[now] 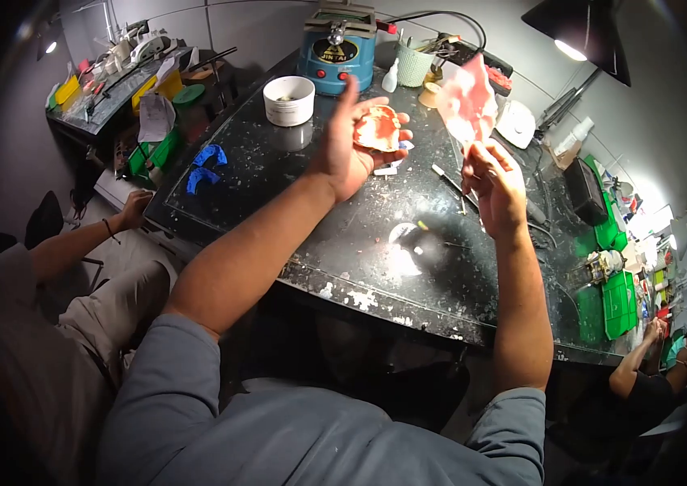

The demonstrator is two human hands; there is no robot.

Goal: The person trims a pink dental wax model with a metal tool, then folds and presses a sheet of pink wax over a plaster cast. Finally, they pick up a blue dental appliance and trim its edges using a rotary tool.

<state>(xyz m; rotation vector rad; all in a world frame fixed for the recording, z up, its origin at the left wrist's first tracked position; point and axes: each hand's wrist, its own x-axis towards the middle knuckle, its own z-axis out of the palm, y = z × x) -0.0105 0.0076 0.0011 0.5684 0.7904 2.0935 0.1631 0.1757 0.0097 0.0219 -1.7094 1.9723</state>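
Note:
My left hand is raised over the dark worktop and cups a pinkish-red dental cast in its palm, index finger pointing up. To its right, my right hand pinches the lower edge of a thin pink wax sheet and holds it upright toward the lamp. The two hands are a short gap apart, both above the table.
A white bowl and a blue machine stand at the back. Two blue trays lie left. A thin tool lies near the right hand. A lamp hangs upper right. Other people sit at left and lower right.

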